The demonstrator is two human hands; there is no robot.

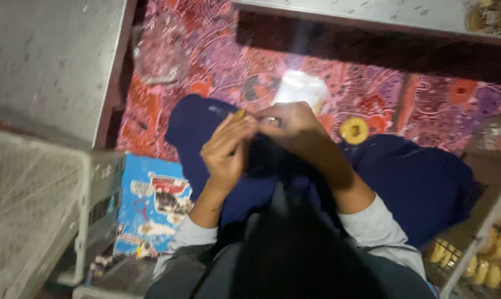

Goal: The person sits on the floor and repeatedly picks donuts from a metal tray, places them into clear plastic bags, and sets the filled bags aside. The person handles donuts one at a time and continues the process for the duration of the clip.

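My two hands meet in front of me, above my lap, which is covered in dark blue cloth [416, 177]. My left hand [225, 149] has its fingers pressed together around a small yellow piece [239, 114] at the fingertips. My right hand [294, 126] is curled and touches the left fingertips. Something small and shiny [270, 120] shows at its fingers, too blurred to tell what it is. Both arms wear grey sleeves.
A red and purple patterned mat [217, 61] covers the floor. On it lie a white plastic bag [301, 88], a yellow ring-shaped thing [354, 130] and a clear bag [159, 52]. A blue printed box [151, 205] and white wire rack [34, 194] stand left. A basket of yellow snacks [494, 254] stands right.
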